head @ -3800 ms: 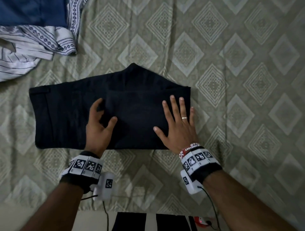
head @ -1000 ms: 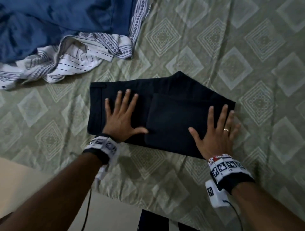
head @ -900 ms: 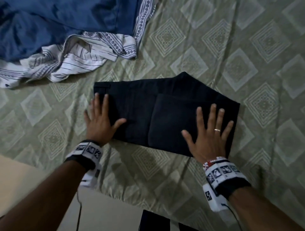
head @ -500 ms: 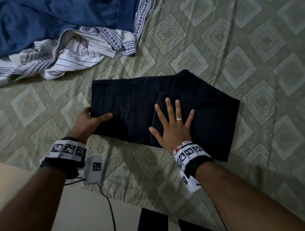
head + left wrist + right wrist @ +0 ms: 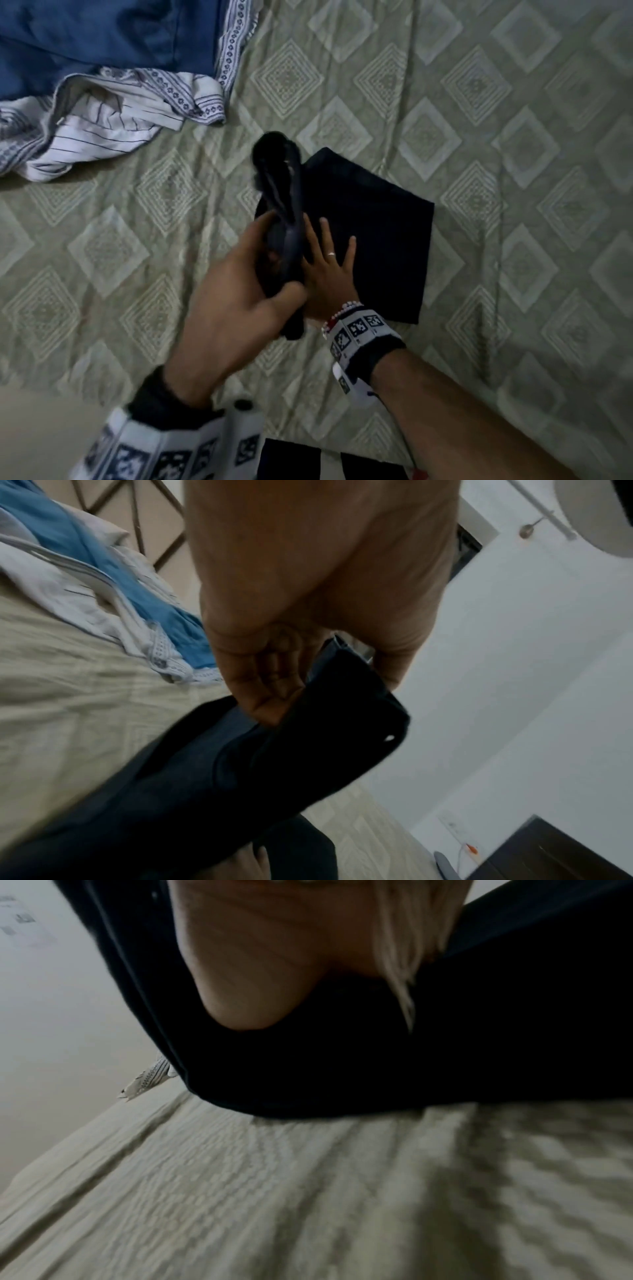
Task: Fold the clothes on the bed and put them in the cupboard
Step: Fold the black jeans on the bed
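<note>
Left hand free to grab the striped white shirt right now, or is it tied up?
Probably not yet. The left hand grips the lifted flap of the black shorts mid-fold. The striped white shirt lies apart, up-left on the bedsheet; nothing blocks the way once it lets go.

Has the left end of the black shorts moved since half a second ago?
Yes. The left hand grips that end of the black shorts and has lifted it off the bedsheet, swinging it rightward over the right hand.
</note>
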